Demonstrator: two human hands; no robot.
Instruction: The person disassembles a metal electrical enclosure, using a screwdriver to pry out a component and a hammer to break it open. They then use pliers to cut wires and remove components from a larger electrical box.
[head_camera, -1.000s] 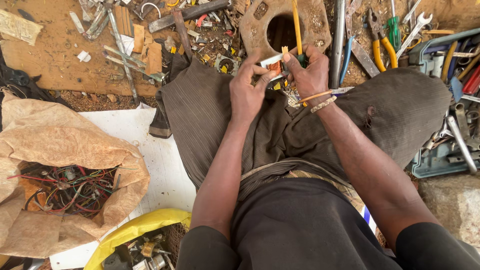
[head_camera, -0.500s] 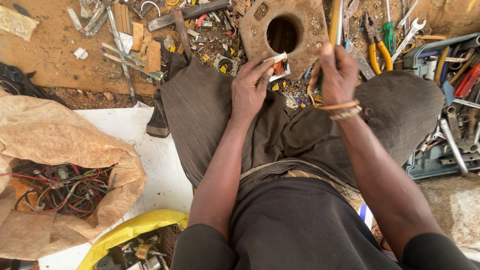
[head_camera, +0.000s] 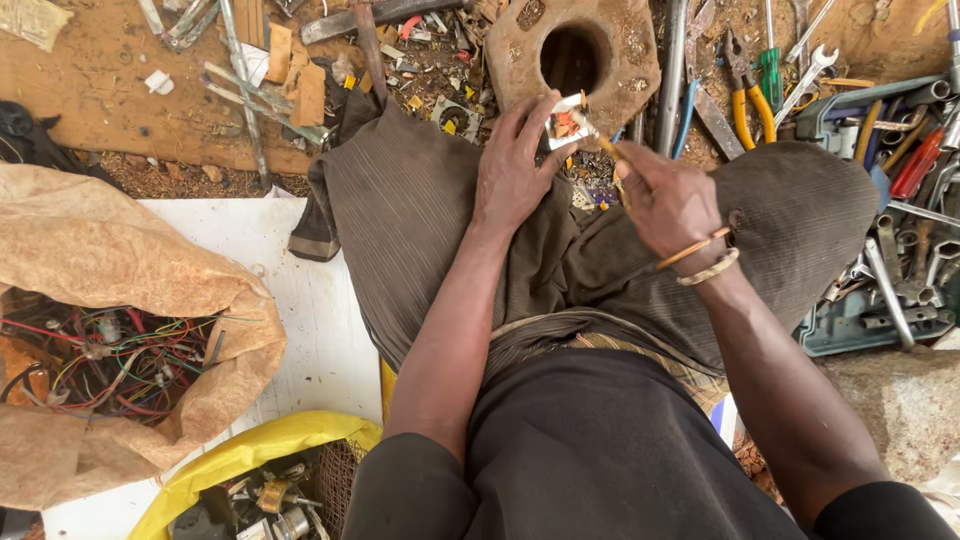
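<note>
Upper centre of the frame, a small white-framed electrical part (head_camera: 566, 122) is pinched in the left hand (head_camera: 515, 165), over the lap. The right hand (head_camera: 668, 200), fist closed round a thin wooden-handled tool (head_camera: 598, 140), has dropped from beside the rusty holed metal plate (head_camera: 575, 55) to probe it.

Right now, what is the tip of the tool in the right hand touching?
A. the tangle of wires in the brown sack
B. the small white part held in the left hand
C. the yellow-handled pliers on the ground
B: the thin tool in the right hand meets the small white part pinched by the left hand.
</note>
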